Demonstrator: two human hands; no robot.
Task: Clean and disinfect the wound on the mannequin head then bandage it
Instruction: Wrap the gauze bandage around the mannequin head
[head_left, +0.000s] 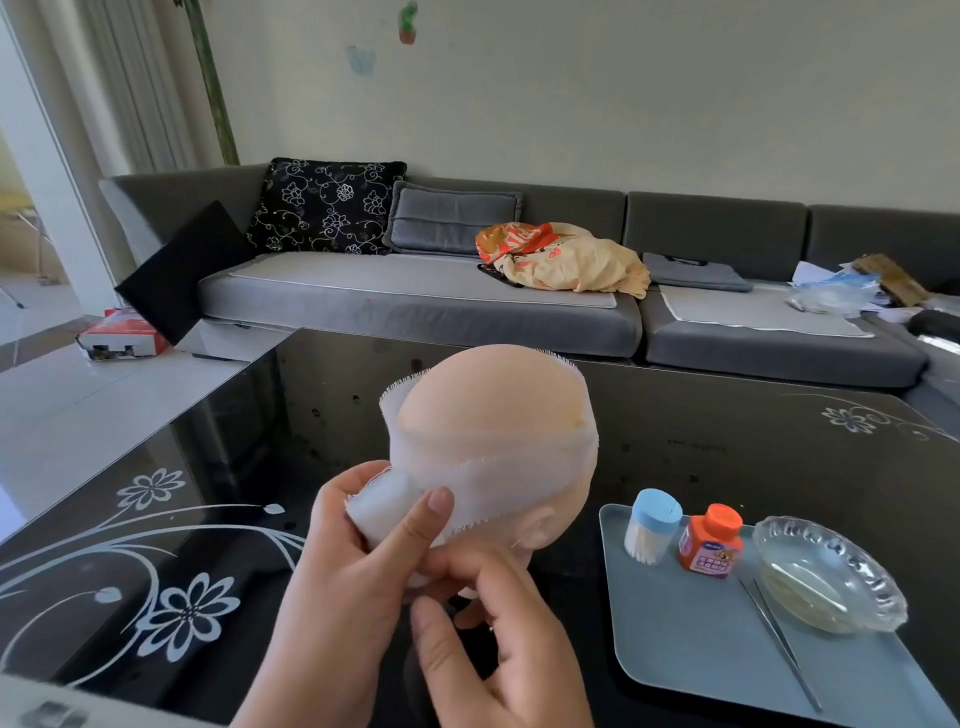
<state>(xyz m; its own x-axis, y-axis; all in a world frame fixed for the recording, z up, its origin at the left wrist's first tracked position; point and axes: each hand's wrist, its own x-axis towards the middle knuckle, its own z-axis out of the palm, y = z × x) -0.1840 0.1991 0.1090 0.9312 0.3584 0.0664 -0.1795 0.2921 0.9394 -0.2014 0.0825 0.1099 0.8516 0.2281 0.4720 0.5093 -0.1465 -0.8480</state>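
A bald mannequin head (493, 395) stands on the black glass table, facing away from me, with its right ear (540, 527) showing. White gauze bandage (498, 462) is wrapped around it in overlapping bands with frayed edges. My left hand (353, 551) grips the bandage roll (382, 506) against the back left of the head, thumb on the gauze. My right hand (493, 623) pinches the lower edge of the gauze just below the roll, at the neck. The wound is hidden.
A grey-blue tray (691, 644) at the right holds a cotton swab jar with a blue lid (652, 525), an orange-capped bottle (710, 540), a glass dish (826, 571) and metal tweezers (779, 639). The black table (208, 467) has white flower prints. A grey sofa (415, 301) stands behind.
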